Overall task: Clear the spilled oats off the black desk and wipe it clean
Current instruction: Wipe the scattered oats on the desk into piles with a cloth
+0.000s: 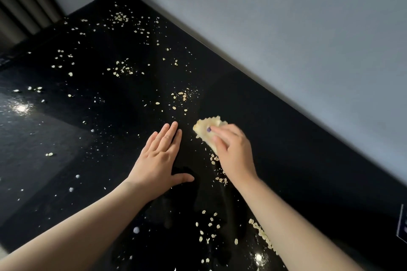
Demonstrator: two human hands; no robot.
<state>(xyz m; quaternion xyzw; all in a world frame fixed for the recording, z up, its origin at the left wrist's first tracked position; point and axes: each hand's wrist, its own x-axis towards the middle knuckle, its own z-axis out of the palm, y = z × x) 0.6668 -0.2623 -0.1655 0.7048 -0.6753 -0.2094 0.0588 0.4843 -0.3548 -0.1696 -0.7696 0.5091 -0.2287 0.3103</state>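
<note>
Pressing a yellow cloth (208,131) to the desk (275,138), the right hand (233,152) grips it; the left hand (159,156) lies flat, fingers spread. Oats (121,69) remain scattered from upper left to lower centre, so clearing appears barely begun.

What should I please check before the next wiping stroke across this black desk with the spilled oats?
1. Cloth in hand: ok. The right hand presses a crumpled pale yellow cloth onto the glossy black desk.
2. Left hand out of the cloth's way: ok, it lies flat beside the cloth, apart from it.
3. Desk cleared: not ok. Pale oat flakes are scattered far towards the back corner, and more lie near the forearms.
4. Somewhere to collect the oats: cannot tell, no bin or pan is in view.
5. Cloth damp or dry: cannot tell.
</note>
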